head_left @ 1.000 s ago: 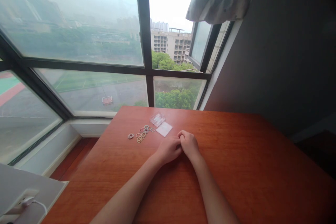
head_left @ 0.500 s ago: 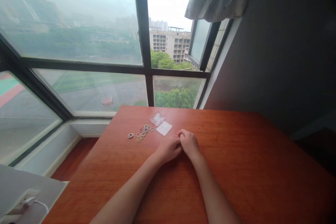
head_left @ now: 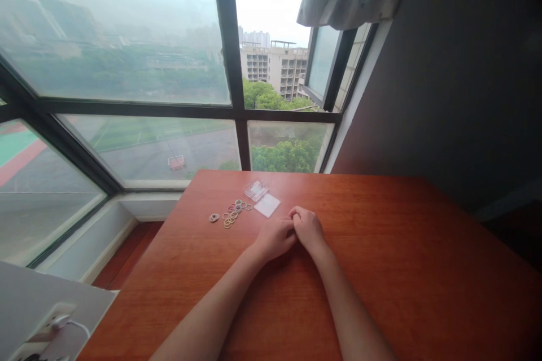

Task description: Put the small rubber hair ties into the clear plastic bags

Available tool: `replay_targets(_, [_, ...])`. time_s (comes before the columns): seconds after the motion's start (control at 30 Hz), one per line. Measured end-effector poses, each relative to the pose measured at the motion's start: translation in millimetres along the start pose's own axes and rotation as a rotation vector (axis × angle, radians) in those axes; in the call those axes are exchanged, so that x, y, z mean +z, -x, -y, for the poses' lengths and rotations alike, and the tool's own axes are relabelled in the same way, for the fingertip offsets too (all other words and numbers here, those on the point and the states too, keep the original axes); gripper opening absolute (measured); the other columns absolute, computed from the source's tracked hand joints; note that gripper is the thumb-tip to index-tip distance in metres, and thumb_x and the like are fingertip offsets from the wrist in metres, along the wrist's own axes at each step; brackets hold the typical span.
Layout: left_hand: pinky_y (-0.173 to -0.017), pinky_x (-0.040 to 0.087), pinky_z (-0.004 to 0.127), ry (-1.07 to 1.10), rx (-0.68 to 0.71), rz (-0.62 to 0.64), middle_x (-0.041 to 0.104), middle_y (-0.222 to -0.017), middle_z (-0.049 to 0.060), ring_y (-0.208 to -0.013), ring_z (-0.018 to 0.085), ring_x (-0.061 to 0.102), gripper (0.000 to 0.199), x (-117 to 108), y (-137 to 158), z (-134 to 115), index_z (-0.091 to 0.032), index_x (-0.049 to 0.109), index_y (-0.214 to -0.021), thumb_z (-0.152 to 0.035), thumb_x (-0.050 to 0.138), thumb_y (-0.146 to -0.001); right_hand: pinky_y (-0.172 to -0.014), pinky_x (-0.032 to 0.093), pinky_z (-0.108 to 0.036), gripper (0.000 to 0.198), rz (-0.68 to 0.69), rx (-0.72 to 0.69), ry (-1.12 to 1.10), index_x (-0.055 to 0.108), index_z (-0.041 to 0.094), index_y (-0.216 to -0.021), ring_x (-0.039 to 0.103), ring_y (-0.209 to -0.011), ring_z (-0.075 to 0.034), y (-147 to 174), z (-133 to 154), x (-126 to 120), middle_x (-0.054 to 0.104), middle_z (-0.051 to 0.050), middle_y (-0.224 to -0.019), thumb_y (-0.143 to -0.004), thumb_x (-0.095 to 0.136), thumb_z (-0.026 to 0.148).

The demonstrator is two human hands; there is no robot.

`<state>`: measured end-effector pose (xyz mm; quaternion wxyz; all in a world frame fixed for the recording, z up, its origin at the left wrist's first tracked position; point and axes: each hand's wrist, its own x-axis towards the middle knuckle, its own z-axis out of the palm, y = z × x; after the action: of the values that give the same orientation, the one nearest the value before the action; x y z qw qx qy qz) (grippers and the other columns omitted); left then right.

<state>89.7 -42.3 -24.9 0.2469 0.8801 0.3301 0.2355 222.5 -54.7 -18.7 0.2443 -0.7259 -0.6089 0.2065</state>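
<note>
Our left hand (head_left: 274, 238) and right hand (head_left: 308, 229) rest curled together on the table (head_left: 402, 271); contents unseen. Rings (head_left: 232, 216) lie loose at 11 o'clock beside the open box (head_left: 256, 189).

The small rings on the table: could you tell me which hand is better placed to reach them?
Probably the left hand: the rings lie on its side, while the right hand would have to cross over.

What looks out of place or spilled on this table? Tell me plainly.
The small rings lie loose in a scatter on the table, one apart to the left, outside the clear box and its lid. Left hand and right hand rest together, touching none.
</note>
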Motion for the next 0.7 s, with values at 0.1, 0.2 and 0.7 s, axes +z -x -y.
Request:
replay_targets(0.1, [-0.065,0.040,0.023,0.010,-0.003,0.009,0.069,-0.087,0.006,-0.077,0.016,0.061,0.016,-0.4,-0.2,-0.4,-0.015,0.068,-0.081,-0.015,0.052,-0.079,-0.066,0.034,-0.023,0.029,0.009,0.008,0.011,0.070,0.025,-0.085,0.059,-0.082,-0.016,-0.2,0.2,-0.2,0.071,-0.001,-0.087,-0.085,0.041,0.020])
replay_targets(0.2, [-0.066,0.041,0.023,0.009,-0.006,0.011,0.069,-0.087,0.006,-0.077,0.016,0.061,0.017,-0.4,-0.4,-0.5,-0.015,0.069,-0.082,-0.015,0.053,-0.079,-0.066,0.034,-0.023,0.029,0.011,0.007,0.011,0.070,0.025,-0.085,0.059,-0.081,-0.016,-0.7,-0.5,0.4,0.070,-0.001,-0.087,-0.085,0.041,0.020])
replay_targets(0.7, [-0.066,0.042,0.023,0.009,-0.013,0.017,0.068,-0.084,0.006,-0.076,0.016,0.061,0.015,-0.3,0.2,0.2,-0.015,0.067,-0.078,-0.014,0.052,-0.078,-0.065,0.033,-0.023,0.028,0.008,0.004,0.009,0.069,0.024,-0.085,0.059,-0.082,-0.016,-0.2,0.0,0.6,0.071,-0.001,-0.088,-0.086,0.042,0.019])
